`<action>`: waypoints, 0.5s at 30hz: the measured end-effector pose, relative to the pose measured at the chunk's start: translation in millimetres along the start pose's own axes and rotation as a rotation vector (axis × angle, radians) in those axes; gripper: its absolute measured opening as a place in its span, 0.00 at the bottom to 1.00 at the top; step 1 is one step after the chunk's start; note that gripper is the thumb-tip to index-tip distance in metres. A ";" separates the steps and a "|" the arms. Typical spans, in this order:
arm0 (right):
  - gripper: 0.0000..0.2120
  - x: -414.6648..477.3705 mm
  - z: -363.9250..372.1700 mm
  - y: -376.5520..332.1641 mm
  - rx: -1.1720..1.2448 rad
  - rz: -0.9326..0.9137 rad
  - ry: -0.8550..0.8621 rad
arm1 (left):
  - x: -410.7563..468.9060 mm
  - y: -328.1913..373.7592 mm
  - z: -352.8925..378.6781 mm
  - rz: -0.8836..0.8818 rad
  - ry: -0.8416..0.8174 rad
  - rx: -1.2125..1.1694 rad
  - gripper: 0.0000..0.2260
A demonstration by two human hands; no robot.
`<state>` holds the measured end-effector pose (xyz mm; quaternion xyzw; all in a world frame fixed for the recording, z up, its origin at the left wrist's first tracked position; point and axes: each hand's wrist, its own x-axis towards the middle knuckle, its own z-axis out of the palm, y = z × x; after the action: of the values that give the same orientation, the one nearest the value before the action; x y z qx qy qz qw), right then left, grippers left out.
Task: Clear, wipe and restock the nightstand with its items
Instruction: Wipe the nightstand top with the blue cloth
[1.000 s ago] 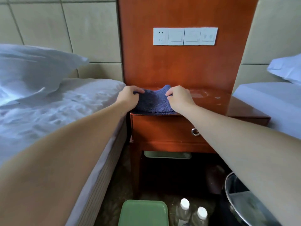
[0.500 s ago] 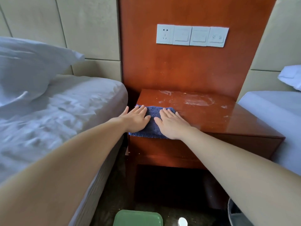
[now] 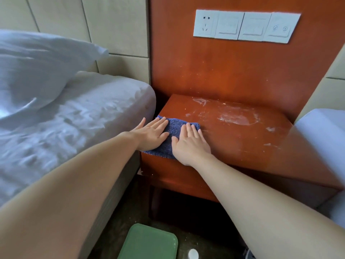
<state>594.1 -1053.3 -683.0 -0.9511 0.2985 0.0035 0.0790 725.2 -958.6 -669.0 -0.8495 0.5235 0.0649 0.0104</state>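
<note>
A folded blue cloth [image 3: 172, 128] lies on the front left corner of the red-brown wooden nightstand [image 3: 242, 146]. My left hand [image 3: 152, 133] presses flat on the cloth's left half, fingers straight. My right hand [image 3: 190, 142] presses flat on its right half, fingers straight too. White smears and dust marks [image 3: 235, 116] cover the middle and back of the nightstand top. No items stand on the top.
A bed with white sheets [image 3: 74, 116] and a pillow [image 3: 33, 68] adjoins the nightstand's left side; another white bed [image 3: 324, 131] is at the right. A green tray [image 3: 149, 242] and a white bottle cap [image 3: 193, 254] are on the floor below. A socket and switch panel [image 3: 244, 26] is on the wall.
Both hands went from gripping the bunched cloth to lying flat on it. The view has risen and moved closer, so the nightstand top now shows from above.
</note>
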 end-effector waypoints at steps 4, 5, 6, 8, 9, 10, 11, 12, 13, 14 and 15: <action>0.30 3.9 1.1 0.6 0.016 0.007 0.017 | 6.7 -3.3 0.9 0.024 -0.005 0.015 0.26; 0.30 5.9 -0.1 0.4 0.018 0.017 0.014 | 9.9 -5.2 0.2 0.033 -0.002 0.018 0.27; 0.30 7.8 -1.5 -0.2 0.018 0.028 0.004 | 13.1 -7.1 -0.6 0.044 -0.003 0.016 0.27; 0.30 12.4 -4.7 -1.0 0.006 0.043 -0.018 | 19.1 -11.5 -0.3 0.061 -0.003 0.007 0.27; 0.30 13.6 -6.2 -0.8 0.001 0.051 -0.023 | 21.9 -12.9 0.1 0.068 -0.002 -0.003 0.27; 0.30 14.5 -8.0 -0.8 -0.002 0.060 -0.027 | 24.2 -14.2 0.3 0.073 0.000 -0.014 0.28; 0.30 15.0 -9.6 -1.6 -0.006 0.069 -0.031 | 25.9 -15.5 -0.2 0.080 0.001 -0.019 0.28; 0.30 15.0 -10.7 -2.7 -0.011 0.076 -0.034 | 27.3 -16.4 0.3 0.088 0.002 -0.025 0.28; 0.30 15.4 -11.9 -3.7 -0.016 0.081 -0.036 | 28.7 -17.6 0.4 0.095 0.007 -0.033 0.28; 0.30 15.5 -12.7 -4.8 -0.019 0.090 -0.040 | 29.9 -18.5 0.7 0.102 0.011 -0.043 0.28; 0.30 15.5 -13.5 -5.6 -0.022 0.097 -0.048 | 30.5 -19.4 1.5 0.106 0.016 -0.054 0.28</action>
<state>609.4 -1059.6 -669.7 -0.9359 0.3424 0.0332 0.0754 755.8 -976.9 -675.2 -0.8211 0.5657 0.0729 -0.0200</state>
